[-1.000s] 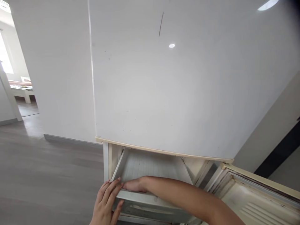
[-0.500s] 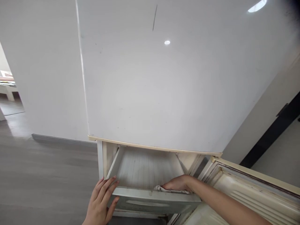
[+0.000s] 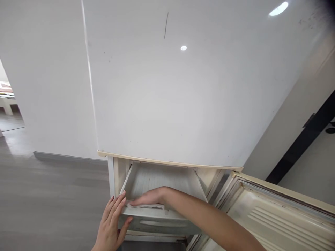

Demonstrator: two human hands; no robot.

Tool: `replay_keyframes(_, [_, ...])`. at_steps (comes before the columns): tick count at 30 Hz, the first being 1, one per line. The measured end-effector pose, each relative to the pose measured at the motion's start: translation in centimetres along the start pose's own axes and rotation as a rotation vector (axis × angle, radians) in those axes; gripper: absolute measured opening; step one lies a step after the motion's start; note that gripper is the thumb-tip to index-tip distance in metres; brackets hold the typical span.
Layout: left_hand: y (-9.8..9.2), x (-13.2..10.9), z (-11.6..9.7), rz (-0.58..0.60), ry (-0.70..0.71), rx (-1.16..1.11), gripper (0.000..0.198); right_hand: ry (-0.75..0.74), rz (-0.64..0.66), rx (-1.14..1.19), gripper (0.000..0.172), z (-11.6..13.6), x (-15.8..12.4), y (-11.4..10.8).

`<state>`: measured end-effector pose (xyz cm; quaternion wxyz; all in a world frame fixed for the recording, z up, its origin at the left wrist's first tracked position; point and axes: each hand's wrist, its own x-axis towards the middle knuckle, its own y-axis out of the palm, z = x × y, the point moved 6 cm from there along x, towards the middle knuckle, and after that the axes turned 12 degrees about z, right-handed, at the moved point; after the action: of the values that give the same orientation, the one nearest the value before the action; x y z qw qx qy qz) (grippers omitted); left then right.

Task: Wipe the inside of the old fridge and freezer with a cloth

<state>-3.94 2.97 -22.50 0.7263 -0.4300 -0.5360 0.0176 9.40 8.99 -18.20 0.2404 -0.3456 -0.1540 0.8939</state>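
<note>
Two bare hands are at the front of a pulled-out white plastic refrigerator drawer (image 3: 159, 223), apart from each other but both on it. The left hand (image 3: 110, 223) is open, its fingers (image 3: 117, 205) set against the drawer's near left corner, apparently to brace the drawer. The right hand (image 3: 150, 198), reaching in from the lower right, presses a folded white cloth (image 3: 145, 206) onto the front rim, palm down, with its fingers pointing left along the rim. The drawer's long axis runs side to side across the view, its front facing the person and its ribbed floor (image 3: 159, 179) running back into the refrigerator cabinet (image 3: 119, 174). Just right of it, an open lower door (image 3: 261, 181) swings outward, showing a cream ribbed liner (image 3: 282, 223). Above the drawer, a closed white upper door (image 3: 167, 87) with a cream trim (image 3: 167, 162) along its bottom edge fills most of the view. Beyond, grey plank flooring (image 3: 52, 181) meets a white wall (image 3: 47, 87) with a grey skirting board (image 3: 65, 156), and a doorway (image 3: 10, 118) opens at far left.
</note>
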Motion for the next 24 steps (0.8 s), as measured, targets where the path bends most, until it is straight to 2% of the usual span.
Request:
replay_keyframes(3, [0.1, 0.0, 0.1, 0.007, -0.016, -0.006, 0.072, -0.122, 0.113, -0.004, 0.04, 3.2, 2.2, 1.6])
replay_keyframes(6, [0.1, -0.1, 0.1, 0.02, -0.01, -0.012, 0.07, -0.078, -0.018, -0.159, 0.042, 4.0, 1.7, 2.0])
replay_keyframes(9, [0.0, 0.0, 0.1, 0.023, -0.004, -0.008, 0.068, -0.016, -0.193, -0.284, 0.051, 3.1, -1.2, 1.8])
replay_keyframes(12, [-0.1, 0.2, 0.0, 0.021, 0.003, -0.014, 0.067, -0.062, -0.3, -0.32, 0.042, 1.4, -4.8, 1.9])
replay_keyframes(16, [-0.3, 0.6, -0.1, 0.022, -0.002, -0.037, 0.067, -0.036, -0.429, -0.335, 0.038, -2.6, -9.5, 2.2])
replay_keyframes(21, [-0.4, 0.7, -0.2, 0.02, -0.009, -0.044, 0.065, 0.08, -0.7, -0.389, 0.034, -7.7, -15.2, 2.7])
replay_keyframes(24, [-0.4, 0.5, -0.1, 0.043, -0.03, -0.022, 0.064, 0.098, -0.867, -0.393, 0.034, -10.9, -17.9, 3.4])
